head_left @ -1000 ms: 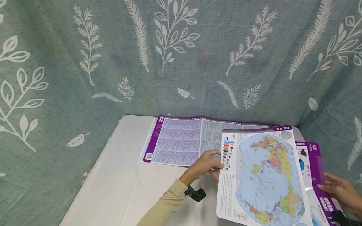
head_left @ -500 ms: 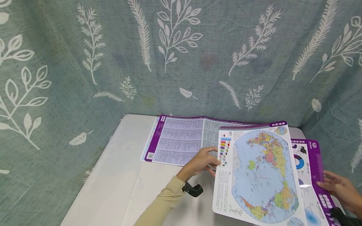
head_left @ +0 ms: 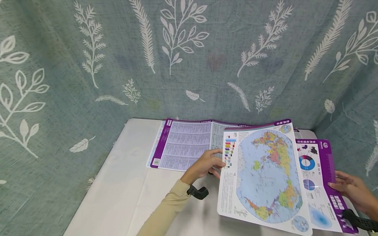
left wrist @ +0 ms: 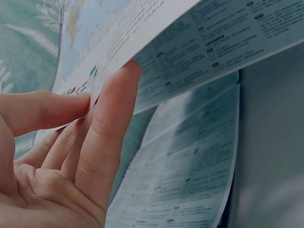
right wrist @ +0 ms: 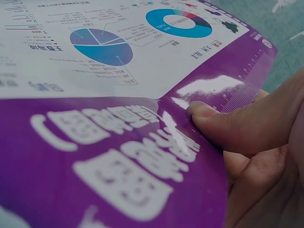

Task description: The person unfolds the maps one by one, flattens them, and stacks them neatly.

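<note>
My left hand [head_left: 205,165] pinches the left edge of a world map sheet [head_left: 265,177], thumb on top and fingers beneath. The sheet is raised and upside down in the head view, and its printed-text underside shows in the left wrist view. My right hand [head_left: 352,190] pinches the purple border of a chart sheet [head_left: 319,213], with the thumb [right wrist: 247,118] on the glossy face near a printed ruler. The world map overlaps the chart sheet's left part and hides how the two connect there.
A purple-edged text sheet [head_left: 189,144] lies along the back of the white table [head_left: 118,196], partly covered by the world map. A pale blue sheet edge [head_left: 154,144] shows under its left side. A leaf-patterned curtain [head_left: 165,65] hangs behind the table.
The world map has moved left and slightly toward the back with my left hand. More of the chart sheet shows at its right. Both hands keep their grip.
</note>
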Demonstrator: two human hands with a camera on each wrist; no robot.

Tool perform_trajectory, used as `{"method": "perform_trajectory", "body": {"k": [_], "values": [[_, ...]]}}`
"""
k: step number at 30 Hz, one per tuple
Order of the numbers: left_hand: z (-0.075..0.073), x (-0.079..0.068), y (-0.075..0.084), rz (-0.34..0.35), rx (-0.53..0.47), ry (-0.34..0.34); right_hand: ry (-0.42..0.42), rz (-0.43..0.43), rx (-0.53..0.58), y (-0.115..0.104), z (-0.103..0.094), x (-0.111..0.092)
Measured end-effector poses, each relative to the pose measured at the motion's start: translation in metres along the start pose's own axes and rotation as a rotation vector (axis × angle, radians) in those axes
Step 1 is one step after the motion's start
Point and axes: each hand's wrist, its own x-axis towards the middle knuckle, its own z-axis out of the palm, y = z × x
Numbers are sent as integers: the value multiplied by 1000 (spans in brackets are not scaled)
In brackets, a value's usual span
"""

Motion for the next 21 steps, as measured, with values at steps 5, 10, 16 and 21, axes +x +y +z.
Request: {"method": "perform_trajectory", "body": {"k": [5, 10, 16, 21], "values": [[-5, 0, 1, 12, -7, -22, 24, 10, -9, -1, 1, 0], [-10, 0, 6, 3, -5, -29, 22, -9, 10, -3, 1, 2], [-15, -1, 13, 1, 2, -33, 10, -40, 57, -9, 0, 3], [-19, -1, 16, -9, 18, -11, 22, -37, 57, -14, -1, 3]]}}
